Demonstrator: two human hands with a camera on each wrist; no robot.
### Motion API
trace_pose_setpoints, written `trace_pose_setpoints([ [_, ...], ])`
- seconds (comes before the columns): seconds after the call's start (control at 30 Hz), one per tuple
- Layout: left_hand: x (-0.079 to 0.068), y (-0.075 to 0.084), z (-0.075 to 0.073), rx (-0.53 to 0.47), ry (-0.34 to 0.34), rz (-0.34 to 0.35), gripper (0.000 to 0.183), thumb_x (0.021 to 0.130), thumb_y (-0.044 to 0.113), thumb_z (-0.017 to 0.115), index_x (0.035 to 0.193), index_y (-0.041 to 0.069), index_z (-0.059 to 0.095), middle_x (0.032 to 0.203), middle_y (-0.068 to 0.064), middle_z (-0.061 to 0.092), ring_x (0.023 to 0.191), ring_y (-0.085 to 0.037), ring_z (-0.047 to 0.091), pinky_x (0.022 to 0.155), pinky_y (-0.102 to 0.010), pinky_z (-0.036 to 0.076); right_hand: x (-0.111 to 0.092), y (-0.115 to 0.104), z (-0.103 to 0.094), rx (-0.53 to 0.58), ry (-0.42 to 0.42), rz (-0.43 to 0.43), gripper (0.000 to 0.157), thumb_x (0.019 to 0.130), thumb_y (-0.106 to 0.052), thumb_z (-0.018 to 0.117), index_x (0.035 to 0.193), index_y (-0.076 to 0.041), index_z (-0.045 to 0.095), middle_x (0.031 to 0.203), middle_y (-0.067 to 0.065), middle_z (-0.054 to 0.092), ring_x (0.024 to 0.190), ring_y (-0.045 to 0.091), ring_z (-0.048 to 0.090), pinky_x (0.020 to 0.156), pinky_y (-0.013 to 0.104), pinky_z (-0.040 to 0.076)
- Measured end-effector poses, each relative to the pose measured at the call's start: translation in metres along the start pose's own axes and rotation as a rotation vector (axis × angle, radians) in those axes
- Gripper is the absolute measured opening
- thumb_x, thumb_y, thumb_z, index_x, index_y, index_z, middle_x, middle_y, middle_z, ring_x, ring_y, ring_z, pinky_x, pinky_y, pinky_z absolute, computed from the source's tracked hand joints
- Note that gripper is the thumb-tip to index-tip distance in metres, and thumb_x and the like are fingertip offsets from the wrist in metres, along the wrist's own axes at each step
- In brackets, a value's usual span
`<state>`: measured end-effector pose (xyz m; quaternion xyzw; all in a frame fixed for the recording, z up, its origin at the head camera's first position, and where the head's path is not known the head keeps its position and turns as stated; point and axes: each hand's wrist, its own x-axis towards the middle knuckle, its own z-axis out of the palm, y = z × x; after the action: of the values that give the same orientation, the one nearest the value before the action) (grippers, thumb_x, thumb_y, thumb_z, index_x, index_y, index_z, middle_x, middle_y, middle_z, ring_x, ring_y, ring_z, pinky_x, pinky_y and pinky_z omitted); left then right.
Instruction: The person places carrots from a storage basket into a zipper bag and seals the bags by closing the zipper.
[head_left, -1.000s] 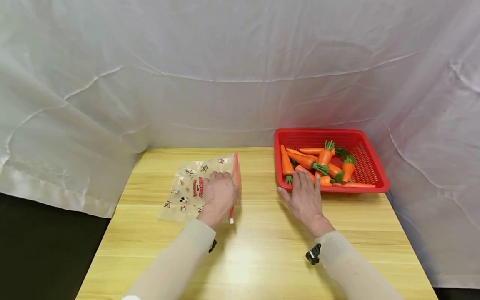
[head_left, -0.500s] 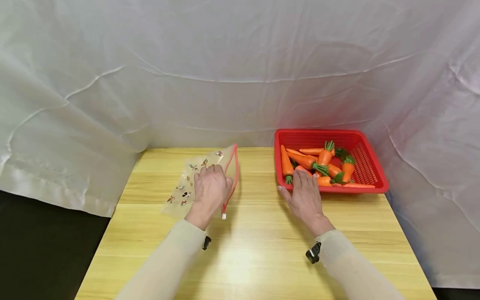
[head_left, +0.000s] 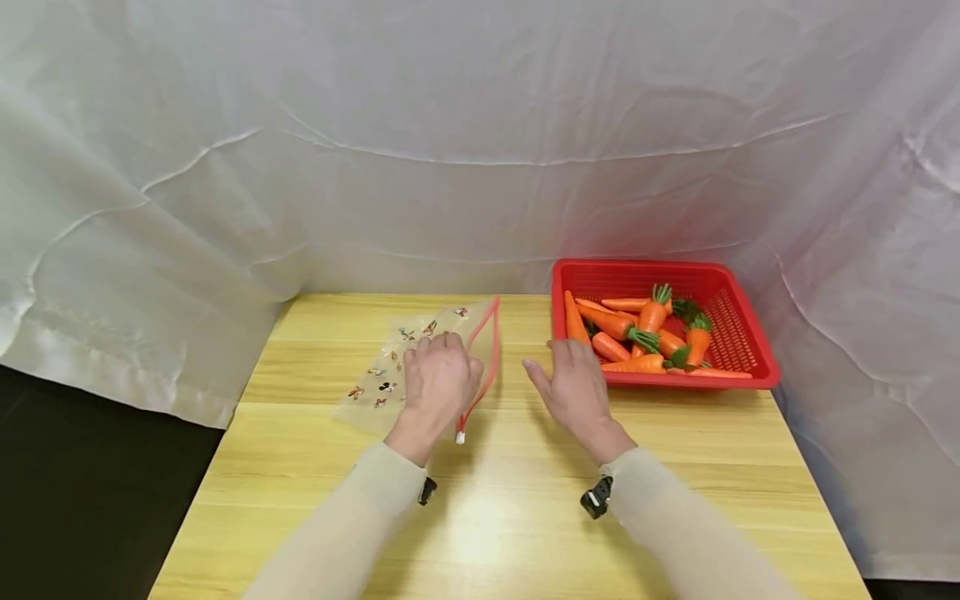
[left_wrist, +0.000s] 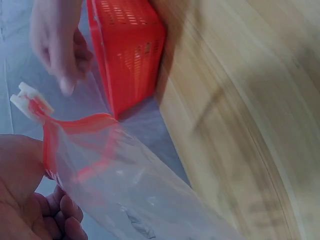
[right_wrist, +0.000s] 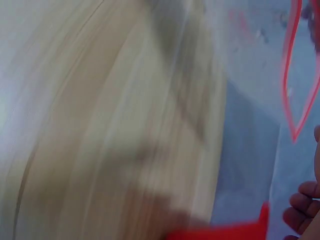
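Observation:
A clear zip bag (head_left: 388, 360) with small cartoon prints and a red zip edge is lifted at its right side, its mouth gaping to the right. My left hand (head_left: 438, 379) grips it beside the zip; in the left wrist view, thumb and curled fingers lie at the red edge of the bag (left_wrist: 135, 185). Between the bag and the red basket (head_left: 761, 354), my right hand (head_left: 579, 398) is in the air with nothing in it, thumb spread from relaxed fingers. Several orange carrots (head_left: 654, 315) with green tops lie in the basket, one partly behind the right hand.
A wooden table (head_left: 487, 508) carries the basket at its back right. White cloth (head_left: 420, 217) hangs behind and along both sides. In the left wrist view, a white slider (left_wrist: 31, 102) sits at the zip's end.
My left hand has raised the bag's zip edge and its mouth has parted, then shifted slightly right. My right hand has left the basket's front rim and moved left towards the bag.

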<state>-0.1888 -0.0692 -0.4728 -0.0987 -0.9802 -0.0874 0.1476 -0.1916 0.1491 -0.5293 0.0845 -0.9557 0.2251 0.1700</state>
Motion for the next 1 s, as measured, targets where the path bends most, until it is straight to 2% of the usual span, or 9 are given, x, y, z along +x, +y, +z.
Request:
trace_pose_setpoints([
  [0.13,-0.003,0.004,-0.001,0.006,0.019,0.017,0.023,0.096,0.026,0.061,0.086,0.005,0.063,0.074,-0.006,0.057,0.071,-0.026,0.051,0.067,-0.042,0.046,0.003,-0.030,0.008,0.111,-0.099,0.115,0.051,0.103,-0.050,0.062,0.113,-0.001,0.070,0.111,0.018,0.070,0.106,0.038,0.064,0.095,0.055,0.050],
  [0.2,-0.005,0.006,-0.002,0.006,0.030,0.023,0.023,0.095,0.026,0.062,0.086,0.005,0.062,0.075,-0.006,0.057,0.072,-0.026,0.052,0.067,-0.042,0.046,0.004,-0.041,0.012,0.145,-0.125,0.137,0.040,0.103,-0.044,0.062,0.102,-0.005,0.072,0.102,0.013,0.072,0.098,0.034,0.066,0.091,0.053,0.051],
  [0.3,-0.008,0.009,-0.004,0.015,0.043,0.032,0.020,0.093,0.024,0.063,0.084,0.007,0.060,0.074,-0.006,0.057,0.072,-0.028,0.053,0.067,-0.043,0.046,0.004,-0.051,0.018,0.166,-0.137,0.129,0.027,0.101,-0.032,0.063,0.084,-0.012,0.069,0.083,0.005,0.068,0.082,0.027,0.066,0.086,0.049,0.051],
  [0.37,-0.010,0.010,-0.006,0.035,0.045,0.037,0.018,0.092,0.023,0.064,0.084,0.007,0.059,0.076,-0.006,0.058,0.074,-0.028,0.054,0.068,-0.044,0.045,0.004,-0.054,0.019,0.166,-0.138,0.105,0.025,0.100,-0.024,0.062,0.077,-0.015,0.064,0.073,0.000,0.062,0.074,0.023,0.063,0.085,0.048,0.050],
  [0.5,-0.009,0.011,-0.008,0.093,0.030,0.070,0.013,0.091,0.019,0.064,0.087,0.008,0.058,0.079,-0.006,0.059,0.076,-0.026,0.054,0.068,-0.041,0.044,0.003,-0.059,0.018,0.134,-0.147,0.045,0.024,0.097,-0.019,0.064,0.073,-0.017,0.059,0.069,-0.003,0.059,0.073,0.021,0.062,0.083,0.048,0.046],
  [0.6,-0.005,0.010,-0.009,0.140,0.025,0.106,0.013,0.092,0.020,0.066,0.089,0.009,0.061,0.081,-0.006,0.060,0.078,-0.025,0.055,0.068,-0.039,0.045,0.003,-0.058,0.016,0.092,-0.177,0.015,0.022,0.095,-0.018,0.064,0.074,-0.017,0.058,0.071,-0.003,0.060,0.077,0.022,0.063,0.082,0.047,0.045],
  [0.7,-0.002,0.005,-0.010,0.175,-0.003,0.108,0.016,0.094,0.023,0.066,0.091,0.008,0.063,0.082,-0.006,0.060,0.079,-0.025,0.055,0.070,-0.039,0.046,0.002,-0.053,0.013,0.057,-0.223,0.022,0.021,0.094,-0.019,0.062,0.074,-0.017,0.056,0.070,-0.003,0.057,0.074,0.022,0.059,0.083,0.048,0.044],
  [0.83,0.002,-0.008,-0.018,0.178,-0.044,0.047,0.018,0.096,0.022,0.064,0.091,0.005,0.062,0.082,-0.007,0.059,0.079,-0.026,0.054,0.072,-0.040,0.046,0.001,-0.037,0.008,0.006,-0.260,0.071,0.024,0.093,-0.022,0.064,0.072,-0.016,0.054,0.066,-0.001,0.054,0.069,0.022,0.052,0.087,0.051,0.043],
  [1.0,0.007,-0.022,-0.033,0.177,-0.070,-0.043,0.016,0.095,0.020,0.063,0.091,0.004,0.062,0.080,-0.008,0.060,0.080,-0.028,0.057,0.076,-0.043,0.046,0.004,-0.018,0.001,-0.049,-0.261,0.100,0.023,0.092,-0.024,0.067,0.074,-0.014,0.057,0.067,0.000,0.056,0.070,0.024,0.055,0.088,0.053,0.044],
])
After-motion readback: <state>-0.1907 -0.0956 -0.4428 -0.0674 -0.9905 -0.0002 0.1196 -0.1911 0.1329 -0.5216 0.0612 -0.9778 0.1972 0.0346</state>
